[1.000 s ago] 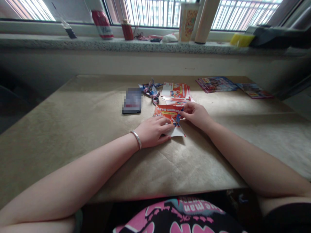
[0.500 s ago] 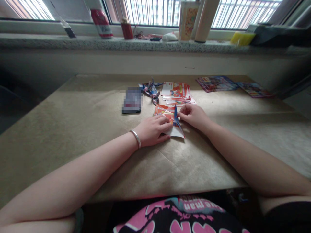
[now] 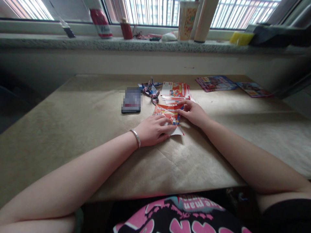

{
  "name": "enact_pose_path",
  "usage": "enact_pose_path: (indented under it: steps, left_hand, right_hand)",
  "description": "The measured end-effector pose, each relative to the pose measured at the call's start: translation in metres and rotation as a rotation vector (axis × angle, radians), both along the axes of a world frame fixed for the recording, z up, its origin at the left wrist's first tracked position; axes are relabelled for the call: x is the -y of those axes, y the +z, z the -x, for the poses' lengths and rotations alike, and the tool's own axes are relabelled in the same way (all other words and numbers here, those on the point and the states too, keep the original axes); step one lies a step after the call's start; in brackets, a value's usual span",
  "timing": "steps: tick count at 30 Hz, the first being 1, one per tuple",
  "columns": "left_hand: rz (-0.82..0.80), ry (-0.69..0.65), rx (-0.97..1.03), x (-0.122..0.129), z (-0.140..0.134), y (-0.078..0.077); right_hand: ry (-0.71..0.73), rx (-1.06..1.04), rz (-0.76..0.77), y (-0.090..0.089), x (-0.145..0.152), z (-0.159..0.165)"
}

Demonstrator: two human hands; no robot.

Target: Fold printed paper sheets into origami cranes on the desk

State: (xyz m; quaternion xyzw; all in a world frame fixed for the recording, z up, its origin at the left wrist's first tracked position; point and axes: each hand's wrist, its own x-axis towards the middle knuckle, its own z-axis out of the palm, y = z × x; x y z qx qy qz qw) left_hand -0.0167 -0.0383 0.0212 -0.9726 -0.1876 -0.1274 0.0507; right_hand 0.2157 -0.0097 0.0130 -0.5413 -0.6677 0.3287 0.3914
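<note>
A sheet of printed paper (image 3: 167, 109), orange with coloured pictures and partly folded, lies on the table in front of me. Its lower part shows a white side. My left hand (image 3: 155, 129) rests flat over its lower left part, fingers stretched out and covering some of the print. At the right edge of the sheet is my right hand (image 3: 192, 112), its thumb and forefinger apart and touching the paper near the upper right corner. The undersides of both hands are hidden.
Behind the sheet lie a stack of red and white leaflets (image 3: 175, 90) and blue folded paper pieces (image 3: 151, 89). A phone (image 3: 131, 101) is at left. More printed leaflets (image 3: 216, 83) lie at the back right. A can (image 3: 102, 24) and bottles stand on the windowsill (image 3: 150, 46).
The raised blue flap of the paper has come down flat, showing more orange print. My right hand has gone from a pinch to spread fingers; my left fingers reach slightly further right.
</note>
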Motion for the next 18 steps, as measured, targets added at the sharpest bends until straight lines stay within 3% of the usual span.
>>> enact_pose_path:
  steps: [6,13,18]
  left_hand:
    - [0.000,-0.006,0.014,0.0008,-0.0001,0.0013]
    - [0.042,0.007,0.028,0.0008,0.0010,0.0008]
    - [0.023,0.027,0.012,0.0004,0.0023,0.0028]
  right_hand:
    - [-0.002,-0.053,0.010,-0.0064,-0.0026,-0.0032]
    - [-0.004,-0.035,0.083,-0.0003,0.0021,-0.0031]
    - [0.090,0.002,0.062,0.0030,0.0064,-0.0060]
